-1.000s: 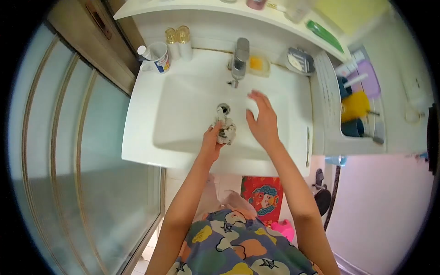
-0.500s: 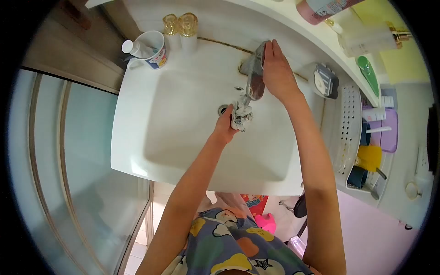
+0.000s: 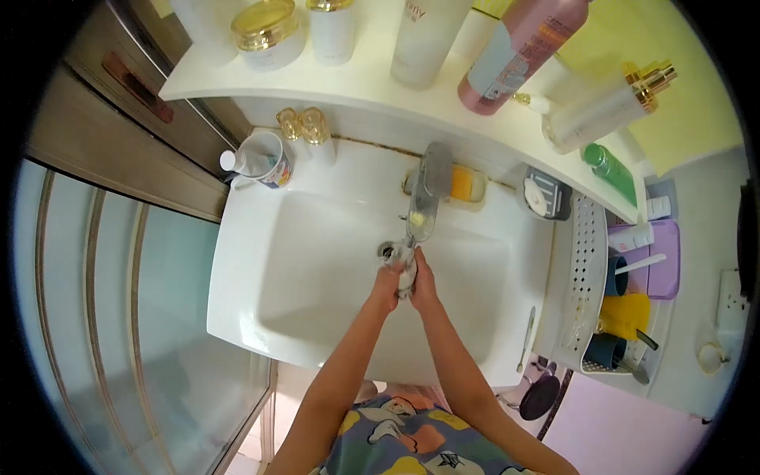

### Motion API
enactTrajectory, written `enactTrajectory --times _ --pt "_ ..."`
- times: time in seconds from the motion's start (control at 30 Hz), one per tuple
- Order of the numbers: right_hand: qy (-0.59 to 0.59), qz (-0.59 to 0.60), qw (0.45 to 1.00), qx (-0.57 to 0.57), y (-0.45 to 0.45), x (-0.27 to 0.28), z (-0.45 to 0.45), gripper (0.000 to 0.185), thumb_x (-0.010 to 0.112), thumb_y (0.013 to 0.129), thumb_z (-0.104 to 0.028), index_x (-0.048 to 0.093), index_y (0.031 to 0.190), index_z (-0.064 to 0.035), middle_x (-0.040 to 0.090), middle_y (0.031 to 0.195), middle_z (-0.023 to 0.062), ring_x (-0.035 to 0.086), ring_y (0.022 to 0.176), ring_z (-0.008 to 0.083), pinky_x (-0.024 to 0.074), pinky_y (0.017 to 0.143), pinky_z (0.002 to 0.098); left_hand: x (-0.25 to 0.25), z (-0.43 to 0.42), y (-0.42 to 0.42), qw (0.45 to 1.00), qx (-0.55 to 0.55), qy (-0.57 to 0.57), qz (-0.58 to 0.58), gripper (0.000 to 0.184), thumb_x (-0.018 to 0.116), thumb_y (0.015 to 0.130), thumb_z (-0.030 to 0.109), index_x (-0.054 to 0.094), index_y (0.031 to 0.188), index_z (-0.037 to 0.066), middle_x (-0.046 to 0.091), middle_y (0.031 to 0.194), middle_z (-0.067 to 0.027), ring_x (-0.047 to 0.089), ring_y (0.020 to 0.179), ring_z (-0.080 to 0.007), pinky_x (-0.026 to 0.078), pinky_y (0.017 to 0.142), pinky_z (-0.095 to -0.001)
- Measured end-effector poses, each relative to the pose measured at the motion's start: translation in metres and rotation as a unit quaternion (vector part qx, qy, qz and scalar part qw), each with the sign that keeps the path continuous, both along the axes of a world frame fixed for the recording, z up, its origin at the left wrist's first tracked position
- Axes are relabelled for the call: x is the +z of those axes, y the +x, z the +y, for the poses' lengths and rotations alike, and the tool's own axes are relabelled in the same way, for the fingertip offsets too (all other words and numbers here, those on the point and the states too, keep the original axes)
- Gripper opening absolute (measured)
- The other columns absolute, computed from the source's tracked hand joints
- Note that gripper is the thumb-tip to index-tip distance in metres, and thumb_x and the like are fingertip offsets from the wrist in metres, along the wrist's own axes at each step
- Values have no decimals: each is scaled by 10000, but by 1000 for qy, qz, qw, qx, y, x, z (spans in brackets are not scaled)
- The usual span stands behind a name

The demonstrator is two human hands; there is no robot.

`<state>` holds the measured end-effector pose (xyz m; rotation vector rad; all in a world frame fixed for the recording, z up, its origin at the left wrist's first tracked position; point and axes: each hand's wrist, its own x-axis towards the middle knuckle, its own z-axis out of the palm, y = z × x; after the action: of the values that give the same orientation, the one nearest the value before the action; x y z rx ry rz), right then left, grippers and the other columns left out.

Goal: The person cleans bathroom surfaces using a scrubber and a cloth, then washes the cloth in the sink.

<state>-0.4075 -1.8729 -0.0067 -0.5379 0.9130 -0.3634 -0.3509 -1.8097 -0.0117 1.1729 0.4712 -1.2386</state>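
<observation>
A crumpled white-and-grey cloth (image 3: 406, 279) is bunched between my two hands over the white sink (image 3: 313, 293). My left hand (image 3: 385, 288) is closed round its left side. My right hand (image 3: 425, 279) presses on it from the right, fingers bent against it. Just above, the grey tap (image 3: 432, 178) reaches out over the basin, and water (image 3: 410, 240) appears to run from its tip onto the cloth. The drain hole (image 3: 385, 250) lies a little to the left of the cloth. Part of the cloth is hidden by my fingers.
Behind the tap sits an orange soap bar (image 3: 461, 182) in a dish. A cup (image 3: 273, 162) stands at the back left corner, and a grey soap holder (image 3: 546, 194) at the back right. A shelf (image 3: 332, 87) with several bottles overhangs the sink. A perforated basket (image 3: 587, 261) borders the right.
My right hand has come down from the tap's top to the cloth. Water now seems to flow onto the cloth. The view has shifted, showing more of the shelf.
</observation>
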Motion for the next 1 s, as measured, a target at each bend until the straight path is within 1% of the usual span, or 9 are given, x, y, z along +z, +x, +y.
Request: enactTrajectory --times 0.17,0.27,0.4,0.47,0.67,0.73,0.8,0.87,1.0 --pt "-196 67 977 54 24 -28 -16 316 524 891 -278 555 1013 13 577 947 79 553 853 169 466 724 303 10 8 29 993 -75 74 -45 394 542 881 285 481 1146 0 564 1064 -92 559 915 -190 469 750 -328" --pt "-314 175 927 104 30 -17 0 277 575 857 -254 578 950 8 589 880 74 556 810 169 458 706 298 -61 5 25 958 179 -216 49 402 559 873 307 481 1162 38 565 1058 -84 547 943 -192 460 782 -315" --pt "-536 172 820 105 10 9 46 311 650 795 -280 581 963 -28 584 779 59 543 697 170 454 678 310 -19 -3 9 928 246 -187 209 426 529 895 295 454 1237 54 532 1149 -78 524 1030 -193 449 845 -323" --pt "-449 216 849 173 20 8 25 303 647 760 -201 560 990 -26 586 947 162 566 934 315 430 826 382 -26 1 -10 933 237 -193 189 429 516 903 290 439 1256 60 522 1178 -70 521 1042 -194 442 859 -317" --pt "-504 188 829 152 27 -37 12 329 497 771 -6 550 1090 -64 522 1083 190 507 1004 327 400 881 390 -45 5 9 945 183 -246 117 388 471 925 195 420 1285 61 516 1207 -63 519 1052 -180 434 888 -304" --pt "-599 189 755 190 19 -6 37 351 472 766 16 539 1103 -57 507 1100 194 480 1031 345 379 905 412 -74 13 0 932 2 -168 -320 350 463 923 162 449 1255 52 530 1182 -72 530 1035 -182 445 879 -302" --pt "-588 201 760 190 22 -19 23 337 500 761 -8 534 1095 -45 469 1173 217 423 1133 393 339 959 445 -67 14 -7 935 9 -149 -322 330 460 922 154 463 1234 47 543 1152 -78 536 1022 -182 450 874 -302" --pt "-534 207 800 178 32 -35 -15 341 520 751 -16 526 1090 -52 456 1199 214 403 1164 387 329 972 442 -16 2 -11 948 220 -203 106 326 461 921 172 460 1222 46 556 1115 -82 538 1013 -182 451 874 -302" --pt "-624 180 736 190 16 -11 37 302 401 847 -3 499 1130 -43 523 1081 148 496 1001 285 385 895 356 -30 11 15 955 190 -173 149 317 394 943 177 438 1219 28 548 1132 -79 536 1017 -187 466 863 -327"
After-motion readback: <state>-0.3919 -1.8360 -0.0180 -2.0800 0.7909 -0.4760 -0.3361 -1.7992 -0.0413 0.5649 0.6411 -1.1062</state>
